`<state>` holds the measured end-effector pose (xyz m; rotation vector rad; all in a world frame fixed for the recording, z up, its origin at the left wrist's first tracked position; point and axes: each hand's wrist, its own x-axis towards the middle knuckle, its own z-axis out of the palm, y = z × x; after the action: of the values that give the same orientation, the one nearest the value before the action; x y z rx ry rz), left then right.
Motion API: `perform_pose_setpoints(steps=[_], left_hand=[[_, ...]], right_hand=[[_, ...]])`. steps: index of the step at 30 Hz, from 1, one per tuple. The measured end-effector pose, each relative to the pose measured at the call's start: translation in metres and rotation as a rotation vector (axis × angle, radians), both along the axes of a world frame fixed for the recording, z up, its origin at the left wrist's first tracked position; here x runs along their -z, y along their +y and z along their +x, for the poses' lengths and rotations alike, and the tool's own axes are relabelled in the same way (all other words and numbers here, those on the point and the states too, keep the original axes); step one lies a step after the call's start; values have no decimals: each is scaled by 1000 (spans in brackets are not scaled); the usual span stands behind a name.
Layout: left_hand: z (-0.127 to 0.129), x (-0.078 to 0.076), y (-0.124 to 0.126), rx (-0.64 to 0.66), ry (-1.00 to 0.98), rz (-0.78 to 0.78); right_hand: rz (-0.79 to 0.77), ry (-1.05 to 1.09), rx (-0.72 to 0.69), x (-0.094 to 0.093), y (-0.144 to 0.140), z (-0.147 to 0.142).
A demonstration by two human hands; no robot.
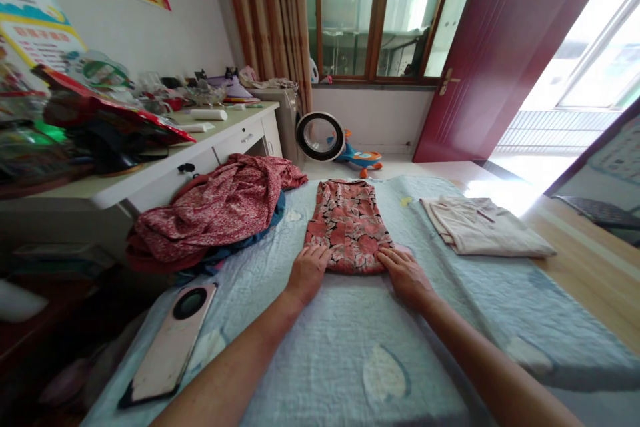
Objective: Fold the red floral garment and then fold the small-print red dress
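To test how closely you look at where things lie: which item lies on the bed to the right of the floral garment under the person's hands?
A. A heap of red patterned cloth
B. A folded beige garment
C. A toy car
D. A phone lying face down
B: the folded beige garment lies on the bed to the right of the floral garment, on whose near edge the left hand and right hand rest.

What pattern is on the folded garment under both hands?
The folded garment has a red and pink floral print on a dark ground, seen in the head view.
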<state>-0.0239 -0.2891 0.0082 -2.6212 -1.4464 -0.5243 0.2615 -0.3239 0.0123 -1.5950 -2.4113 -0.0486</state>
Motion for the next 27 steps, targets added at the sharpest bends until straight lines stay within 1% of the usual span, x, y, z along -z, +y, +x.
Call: perform_pose_setpoints(steps=[3,5,10,15,22,27], left_hand=[[-6,2,3,35,-42,-21],[-8,-2,4,60,-52,-19],[-10,-18,6,97,-66,6],[-12,-36,3,109,-46,24],[-16,-60,-16,149,16,28],[-24,-64,-36,176,56,47]], right_hand=[[16,51,-35,-7,2,1],[34,73,-54,-13,4,1],[27,76,-44,-30,5,1],[17,71,-35,-40,2,0],[36,89,-66,-51,-18,-5],[15,111,-87,-58,-39,-6]])
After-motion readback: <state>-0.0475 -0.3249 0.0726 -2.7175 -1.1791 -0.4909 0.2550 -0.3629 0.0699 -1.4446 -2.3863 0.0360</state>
